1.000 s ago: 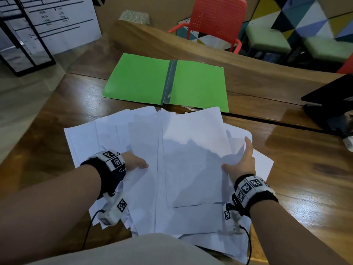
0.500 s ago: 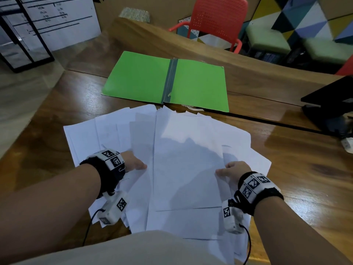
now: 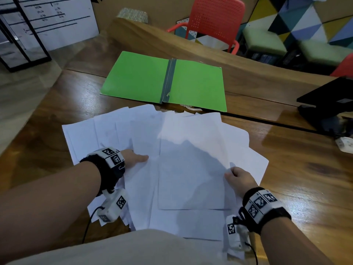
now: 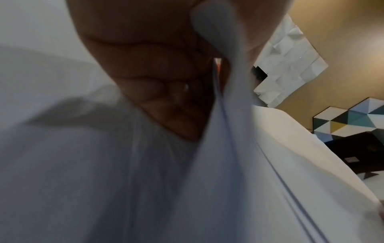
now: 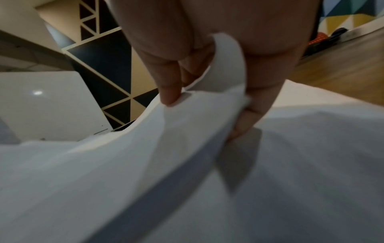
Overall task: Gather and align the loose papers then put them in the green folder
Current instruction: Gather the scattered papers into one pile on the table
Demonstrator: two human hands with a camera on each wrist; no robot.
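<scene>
Several loose white papers [image 3: 191,159] lie fanned out on the wooden table [image 3: 305,178] in front of me. The green folder [image 3: 164,81] lies open flat just beyond them. My left hand [image 3: 133,159] grips the left part of the paper pile, thumb on top and fingers tucked under sheets [image 4: 218,115]. My right hand [image 3: 238,178] pinches the right edge of the top sheets [image 5: 197,115], which curl up between thumb and fingers.
A black device [image 3: 328,104] and a white plug block [image 3: 345,144] sit at the table's right side. A red chair [image 3: 214,22] and green seats [image 3: 267,41] stand behind the table. My lap [image 3: 114,249] is at the near edge.
My right hand slid toward me and inward along the right edge, drawing the top sheets left over the pile. The left hand stayed put, its thumb now stretched further onto the papers.
</scene>
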